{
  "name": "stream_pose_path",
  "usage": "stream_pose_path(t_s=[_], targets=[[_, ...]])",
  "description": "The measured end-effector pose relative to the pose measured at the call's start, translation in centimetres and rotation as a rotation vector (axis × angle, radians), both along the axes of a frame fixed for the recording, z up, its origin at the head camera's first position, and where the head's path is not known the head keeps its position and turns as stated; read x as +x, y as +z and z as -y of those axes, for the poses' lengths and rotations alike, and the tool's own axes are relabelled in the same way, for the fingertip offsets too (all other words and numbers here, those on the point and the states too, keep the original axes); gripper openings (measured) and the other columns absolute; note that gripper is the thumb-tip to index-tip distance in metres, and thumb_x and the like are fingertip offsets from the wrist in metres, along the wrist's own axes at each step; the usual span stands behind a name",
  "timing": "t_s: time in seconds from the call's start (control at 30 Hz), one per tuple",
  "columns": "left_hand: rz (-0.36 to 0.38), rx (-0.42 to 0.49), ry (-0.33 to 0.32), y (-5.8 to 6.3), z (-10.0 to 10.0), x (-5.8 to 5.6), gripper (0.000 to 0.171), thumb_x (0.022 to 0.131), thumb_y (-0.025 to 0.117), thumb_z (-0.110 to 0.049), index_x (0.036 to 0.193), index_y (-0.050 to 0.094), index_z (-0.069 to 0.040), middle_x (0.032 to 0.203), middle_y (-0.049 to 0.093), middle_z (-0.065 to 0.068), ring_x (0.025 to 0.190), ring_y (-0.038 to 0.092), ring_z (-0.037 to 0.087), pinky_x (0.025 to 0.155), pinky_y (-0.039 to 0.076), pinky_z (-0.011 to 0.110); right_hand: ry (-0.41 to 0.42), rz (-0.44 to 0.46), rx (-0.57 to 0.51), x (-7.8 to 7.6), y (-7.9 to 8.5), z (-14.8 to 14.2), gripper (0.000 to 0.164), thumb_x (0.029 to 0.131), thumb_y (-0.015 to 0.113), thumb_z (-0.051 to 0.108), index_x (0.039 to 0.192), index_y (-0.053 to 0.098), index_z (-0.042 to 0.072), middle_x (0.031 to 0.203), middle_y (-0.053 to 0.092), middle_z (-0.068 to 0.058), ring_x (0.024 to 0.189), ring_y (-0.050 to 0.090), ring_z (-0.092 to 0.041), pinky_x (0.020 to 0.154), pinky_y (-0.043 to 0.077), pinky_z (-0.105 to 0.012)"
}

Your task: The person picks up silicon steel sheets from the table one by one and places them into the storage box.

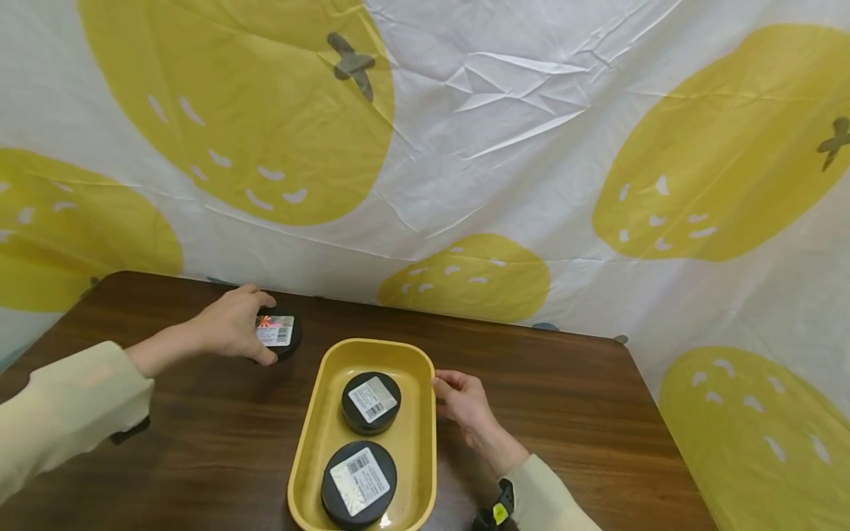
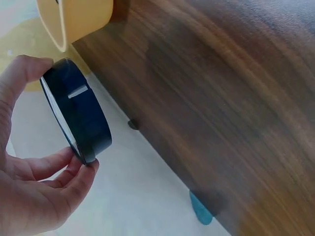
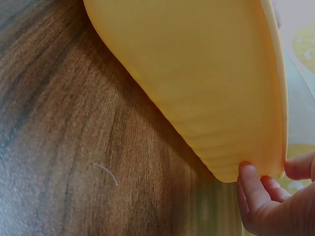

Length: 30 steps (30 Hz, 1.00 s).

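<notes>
My left hand (image 1: pixel 234 324) grips a flat, round black tin (image 2: pixel 81 110) by its edges, thumb on one side and fingertips on the other. A white label with a barcode and a shiny patch covers its upper face. To the right, a yellow tray (image 1: pixel 312 413) with rounded corners holds two similar black tins, the farther tin (image 1: pixel 372 428) and the nearer tin (image 1: pixel 339 505), both labelled on top. My right hand (image 1: pixel 468 409) pinches the tray's far right rim. In the right wrist view its thumb lies at the rim, its fingers against the outer wall.
Everything stands on a dark brown wooden table (image 1: pixel 558 413). A white cloth (image 1: pixel 465 147) printed with big yellow fruits hangs right behind the table's back edge and along the right side.
</notes>
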<state>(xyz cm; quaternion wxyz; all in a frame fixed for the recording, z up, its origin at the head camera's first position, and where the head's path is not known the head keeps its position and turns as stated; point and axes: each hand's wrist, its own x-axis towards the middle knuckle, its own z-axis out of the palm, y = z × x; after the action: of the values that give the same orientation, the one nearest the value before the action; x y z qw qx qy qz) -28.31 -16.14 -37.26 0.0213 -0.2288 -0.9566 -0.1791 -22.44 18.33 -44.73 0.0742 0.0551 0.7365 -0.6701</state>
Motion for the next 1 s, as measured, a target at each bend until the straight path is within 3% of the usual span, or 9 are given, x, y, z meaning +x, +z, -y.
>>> stream_pose_path(t_s=[0.53, 1.0], targets=[[0.007, -0.007, -0.035, 2.0, -1.2, 0.7, 0.083, 0.051, 0.087, -0.036, 0.111, 0.057, 0.012, 0.105, 0.055, 0.024, 0.087, 0.053, 0.032, 0.073, 0.045, 0.045, -0.006, 0.009, 0.006, -0.2, 0.1, 0.0, 0.029, 0.094, 0.052, 0.007, 0.113, 0.056, -0.015, 0.1, 0.062, -0.015, 0.085, 0.06, -0.016, 0.075, 0.053, -0.037], [-0.017, 0.01, -0.043, 2.5, -1.8, 0.9, 0.081, 0.051, 0.086, -0.036, 0.11, 0.057, 0.012, 0.104, 0.056, 0.023, 0.087, 0.053, 0.031, 0.074, 0.045, 0.045, 0.002, 0.008, 0.014, -0.2, -0.1, 0.1, 0.03, 0.094, 0.052, 0.007, 0.114, 0.056, -0.015, 0.101, 0.063, -0.017, 0.086, 0.061, -0.017, 0.074, 0.054, -0.037]])
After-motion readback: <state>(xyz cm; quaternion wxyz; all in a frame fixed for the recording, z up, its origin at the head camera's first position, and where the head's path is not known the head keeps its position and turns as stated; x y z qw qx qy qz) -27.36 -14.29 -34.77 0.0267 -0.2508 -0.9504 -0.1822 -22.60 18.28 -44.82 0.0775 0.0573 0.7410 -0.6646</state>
